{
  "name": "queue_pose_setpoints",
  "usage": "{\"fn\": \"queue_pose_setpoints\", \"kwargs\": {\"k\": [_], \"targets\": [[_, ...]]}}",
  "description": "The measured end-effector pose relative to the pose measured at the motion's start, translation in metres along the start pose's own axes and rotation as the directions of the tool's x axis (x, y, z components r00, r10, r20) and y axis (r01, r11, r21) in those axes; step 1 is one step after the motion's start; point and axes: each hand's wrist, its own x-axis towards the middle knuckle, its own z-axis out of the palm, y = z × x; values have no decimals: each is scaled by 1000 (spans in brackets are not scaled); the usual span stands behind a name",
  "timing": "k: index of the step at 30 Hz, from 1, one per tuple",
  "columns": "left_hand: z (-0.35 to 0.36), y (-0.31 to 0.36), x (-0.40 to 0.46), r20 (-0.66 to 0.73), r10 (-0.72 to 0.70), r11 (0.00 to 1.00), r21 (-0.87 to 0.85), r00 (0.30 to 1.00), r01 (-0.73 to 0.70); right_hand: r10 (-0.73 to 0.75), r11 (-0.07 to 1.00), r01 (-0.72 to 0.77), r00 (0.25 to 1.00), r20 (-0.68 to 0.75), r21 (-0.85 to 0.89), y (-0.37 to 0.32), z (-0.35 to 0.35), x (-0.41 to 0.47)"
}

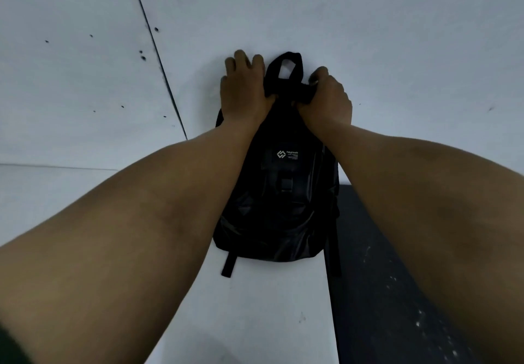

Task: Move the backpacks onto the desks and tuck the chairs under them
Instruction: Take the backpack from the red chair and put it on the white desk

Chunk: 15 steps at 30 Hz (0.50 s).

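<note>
One backpack (279,193) already up on a white desk (397,37), lying flat, front face up, top end toward the fingertips and bottom end toward the elbows; judged as the placing step nearly done for this bag. Left hand (245,86) spread, fingers loose and pressing on the left shoulder of the bag, closed on nothing. Between the two hands, the carry loop (286,66) standing up past the knuckles. Right hand (326,97) clenched around a bunched strap at the base of that loop. Black, slightly glossy fabric, a small pale logo patch below the wrists, a buckle under it, loose strap ends (one trailing off the desk edge toward dark floor (382,278)). No chair or other backpack in view, so tucking presumably remains.
</note>
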Motion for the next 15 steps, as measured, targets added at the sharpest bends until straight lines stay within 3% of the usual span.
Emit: {"fn": "queue_pose_setpoints", "kwargs": {"k": [8, 15], "targets": [[-39, -4, -4, 247, 33, 998, -67, 968, -17, -112, 991, 115, 993, 41, -67, -23, -20, -20], [-70, -8, -36, 429, 85, 996, -42, 899, -74, -114, 993, 118, 988, 108, -32, -46, -32, -63]]}}
